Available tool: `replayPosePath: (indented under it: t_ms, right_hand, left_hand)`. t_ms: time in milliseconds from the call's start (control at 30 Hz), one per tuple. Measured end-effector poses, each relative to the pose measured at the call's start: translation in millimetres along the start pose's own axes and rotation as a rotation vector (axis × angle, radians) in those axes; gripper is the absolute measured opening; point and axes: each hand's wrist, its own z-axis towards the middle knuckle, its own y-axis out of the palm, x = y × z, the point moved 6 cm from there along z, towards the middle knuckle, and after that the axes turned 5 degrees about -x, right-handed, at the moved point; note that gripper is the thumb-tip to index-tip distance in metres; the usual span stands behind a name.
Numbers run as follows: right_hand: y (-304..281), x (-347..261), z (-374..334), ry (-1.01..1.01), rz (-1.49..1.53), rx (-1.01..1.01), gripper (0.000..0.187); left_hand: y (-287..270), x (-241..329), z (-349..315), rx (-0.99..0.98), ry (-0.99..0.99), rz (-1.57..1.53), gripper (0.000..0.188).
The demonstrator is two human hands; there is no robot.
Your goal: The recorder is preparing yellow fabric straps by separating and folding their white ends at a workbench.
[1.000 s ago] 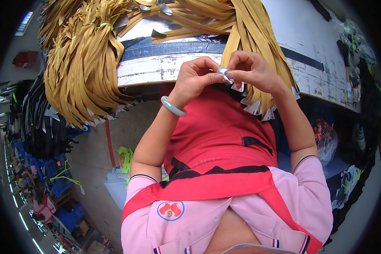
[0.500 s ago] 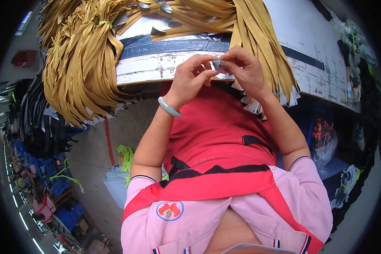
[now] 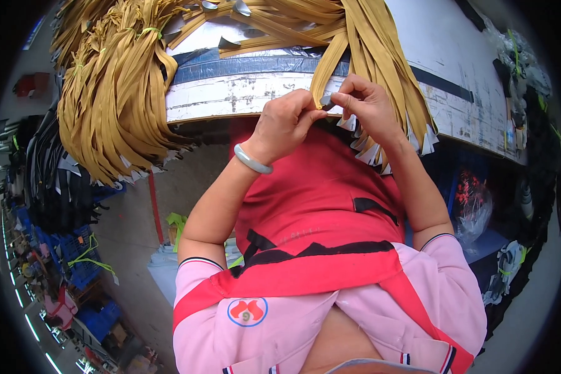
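You are pinching a limp tan strap's [image 3: 328, 67] pale tip between your left hand [image 3: 285, 121] and right hand [image 3: 369, 106]. It is looking light and floppy, so grip near the tip.

Both forearms angle up and inward, left hand [image 3: 285, 123] and right hand [image 3: 366, 105] meeting, fingers pinched together.

Scuffed white worktable [image 3: 455, 56], grey concrete floor [image 3: 128, 212], blue crates [image 3: 75, 249] at left

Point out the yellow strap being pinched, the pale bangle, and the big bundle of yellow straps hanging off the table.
yellow strap [image 3: 328, 70], head view, on its flat length above the fingers.
pale bangle [image 3: 253, 161], head view, on the band at the left wrist.
bundle of yellow straps [image 3: 115, 100], head view, mid-bundle.
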Motion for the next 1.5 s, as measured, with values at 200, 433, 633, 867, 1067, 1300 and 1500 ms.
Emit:
replayPosePath:
  t_ms: [200,433,633,867,1067,1300,1500]
  right_hand:
    - [-36,-20,-2,-0.060,-0.201,0.197,0.017]
    - [-9,-8,-33,-0.085,-0.988,-0.209,0.017]
    - [0,11,-30,-0.108,-0.971,-0.318,0.016]
    - [-18,4,-12,0.157,0.060,-0.213,0.011]
    - [-14,5,-2,0.190,0.083,-0.275,0.015]
    - [-18,4,5,0.253,-0.024,-0.441,0.016]
    - [-3,-16,12,0.124,-0.098,-0.272,0.013]
  left_hand:
    - [-98,-60,-27,0.606,-0.199,-0.194,0.009]
    - [-21,-33,-19,0.141,-0.087,-0.092,0.011]
    - [71,-30,-14,-0.105,-0.041,-0.290,0.025]
    - [44,-19,16,0.011,-0.033,-0.435,0.024]
    - [37,-22,15,-0.005,0.066,-0.334,0.016]
    - [44,-44,14,-0.120,-0.141,-0.822,0.006]
    - [39,-42,16,0.119,-0.206,-0.928,0.005]
